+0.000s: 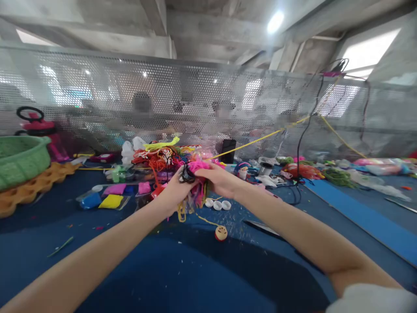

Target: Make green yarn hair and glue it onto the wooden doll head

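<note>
Two-handed grip, left hand and right hand, on one yarn bundle, held above the bench, likely to let it hang loose; just beyond both, a yarn heap, presumably for easy reach; below right hand, white caps.

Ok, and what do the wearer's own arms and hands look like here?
Both the left hand and right hand are bare, with no gloves or wristbands visible. A white sleeve shows on the right arm; no sleeve shows on the left.
</note>
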`<state>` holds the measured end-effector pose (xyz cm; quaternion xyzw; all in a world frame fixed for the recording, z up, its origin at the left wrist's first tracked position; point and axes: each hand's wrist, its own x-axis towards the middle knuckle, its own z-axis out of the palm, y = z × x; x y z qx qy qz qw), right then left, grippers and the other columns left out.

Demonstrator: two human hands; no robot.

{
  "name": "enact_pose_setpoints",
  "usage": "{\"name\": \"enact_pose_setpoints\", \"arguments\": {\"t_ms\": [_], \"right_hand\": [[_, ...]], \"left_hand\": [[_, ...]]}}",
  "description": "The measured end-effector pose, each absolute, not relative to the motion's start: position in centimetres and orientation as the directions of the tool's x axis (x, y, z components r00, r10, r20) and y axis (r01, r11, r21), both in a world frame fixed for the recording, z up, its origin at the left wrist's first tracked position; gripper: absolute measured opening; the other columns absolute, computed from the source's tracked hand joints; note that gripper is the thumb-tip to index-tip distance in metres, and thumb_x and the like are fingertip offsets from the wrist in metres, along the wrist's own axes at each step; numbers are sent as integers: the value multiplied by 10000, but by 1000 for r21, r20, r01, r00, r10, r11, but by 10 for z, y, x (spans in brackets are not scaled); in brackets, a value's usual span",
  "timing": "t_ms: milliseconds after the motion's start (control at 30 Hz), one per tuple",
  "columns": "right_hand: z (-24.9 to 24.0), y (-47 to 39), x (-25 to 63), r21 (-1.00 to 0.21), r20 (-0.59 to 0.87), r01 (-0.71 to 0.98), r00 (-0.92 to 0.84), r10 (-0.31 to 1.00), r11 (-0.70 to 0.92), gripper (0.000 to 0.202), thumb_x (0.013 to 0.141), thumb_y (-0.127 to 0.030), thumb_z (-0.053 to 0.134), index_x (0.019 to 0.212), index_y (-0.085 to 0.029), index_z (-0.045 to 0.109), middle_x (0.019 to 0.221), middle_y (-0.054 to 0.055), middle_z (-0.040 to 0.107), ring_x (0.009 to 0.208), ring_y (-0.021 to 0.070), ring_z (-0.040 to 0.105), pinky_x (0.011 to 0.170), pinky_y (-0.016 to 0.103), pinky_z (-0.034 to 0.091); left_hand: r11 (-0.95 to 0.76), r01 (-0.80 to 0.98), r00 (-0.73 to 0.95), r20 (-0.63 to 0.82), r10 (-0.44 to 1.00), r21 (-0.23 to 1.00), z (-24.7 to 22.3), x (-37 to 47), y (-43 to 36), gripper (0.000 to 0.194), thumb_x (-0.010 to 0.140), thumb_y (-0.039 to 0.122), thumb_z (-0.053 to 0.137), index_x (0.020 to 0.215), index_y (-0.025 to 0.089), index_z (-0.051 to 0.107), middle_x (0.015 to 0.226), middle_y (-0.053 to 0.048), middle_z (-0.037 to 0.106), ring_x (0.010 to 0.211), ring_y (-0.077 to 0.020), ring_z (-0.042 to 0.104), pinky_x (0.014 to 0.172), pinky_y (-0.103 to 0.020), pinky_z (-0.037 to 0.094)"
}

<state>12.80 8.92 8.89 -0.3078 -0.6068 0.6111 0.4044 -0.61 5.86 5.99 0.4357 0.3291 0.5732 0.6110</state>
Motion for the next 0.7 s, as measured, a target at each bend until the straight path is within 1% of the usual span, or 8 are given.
{"name": "enact_pose_setpoints", "arguments": {"t_ms": [67, 167, 233, 300, 367, 433, 567, 700], "right_hand": [[94, 85, 128, -995, 61, -101, -492, 869, 13, 306, 707, -243, 732, 1002, -240, 652, 926, 35, 708, 829, 202, 626, 799, 379, 537], [94, 80, 131, -998, 51, -51, -369, 928, 35, 443, 731, -211, 727, 1154, -264, 608, 1088, 49, 679, 902, 208, 624, 788, 374, 537], [88, 77, 132, -998, 51, 9, -385, 922, 59, 454, 735, -226, 764, 1164, -248, 618, 1128, 60, 677, 993, 214, 628, 861, 367, 534], [81, 74, 133, -996, -49, 92, -528, 848, 0, 424, 724, -277, 812, 1113, -210, 655, 1076, 65, 700, 992, 200, 644, 903, 345, 527], [75, 72, 136, -982, -182, 158, -620, 763, -106, 396, 716, -331, 833, 1044, -173, 676, 921, 46, 709, 849, 160, 662, 839, 315, 546], [74, 72, 141, -971, -232, 190, -598, 767, -146, 368, 723, -354, 831, 991, -152, 680, 769, 3, 664, 665, 106, 612, 699, 265, 546], [81, 77, 158, -965, -189, 254, -497, 847, -67, 275, 753, -365, 814, 822, -135, 679, 580, -47, 537, 479, 52, 440, 445, 191, 369], [90, 79, 178, -971, -197, 225, -568, 799, -80, 336, 839, -469, 722, 845, -133, 712, 454, -105, 312, 424, 40, 196, 409, 218, 177]], "left_hand": [[83, -528, 93, -39, 995, 845, 61, -11, 65, 372, 759, 103, 753, 1101, 177, 627, 912, -38, 764, 865, -201, 731, 900, -347, 562], [181, -598, 111, -143, 983, 781, 65, -23, 71, 71, 872, 169, 610, 926, 140, 644, 682, -26, 719, 661, -190, 719, 782, -343, 600], [204, -620, 132, -157, 979, 757, 69, -29, 73, 167, 921, 212, 508, 877, 133, 649, 630, -33, 700, 619, -197, 713, 739, -348, 610], [221, -650, 158, -156, 975, 727, 74, -33, 74, 250, 938, 243, 447, 878, 134, 664, 648, -47, 713, 634, -210, 721, 721, -353, 615], [233, -683, 180, -150, 972, 692, 78, -36, 74, 279, 931, 279, 442, 878, 143, 680, 677, -53, 730, 662, -223, 733, 720, -359, 617], [245, -708, 191, -155, 969, 663, 79, -39, 75, 295, 922, 310, 451, 844, 152, 687, 674, -54, 733, 681, -235, 740, 726, -369, 616], [286, -761, 223, -179, 958, 582, 74, -47, 81, 348, 908, 380, 468, 825, 149, 714, 634, -63, 728, 686, -263, 744, 722, -403, 613], [274, -808, 267, -91, 959, 522, 63, -51, 93, 363, 872, 428, 538, 956, 150, 756, 702, -81, 759, 737, -292, 748, 763, -441, 602]]}}
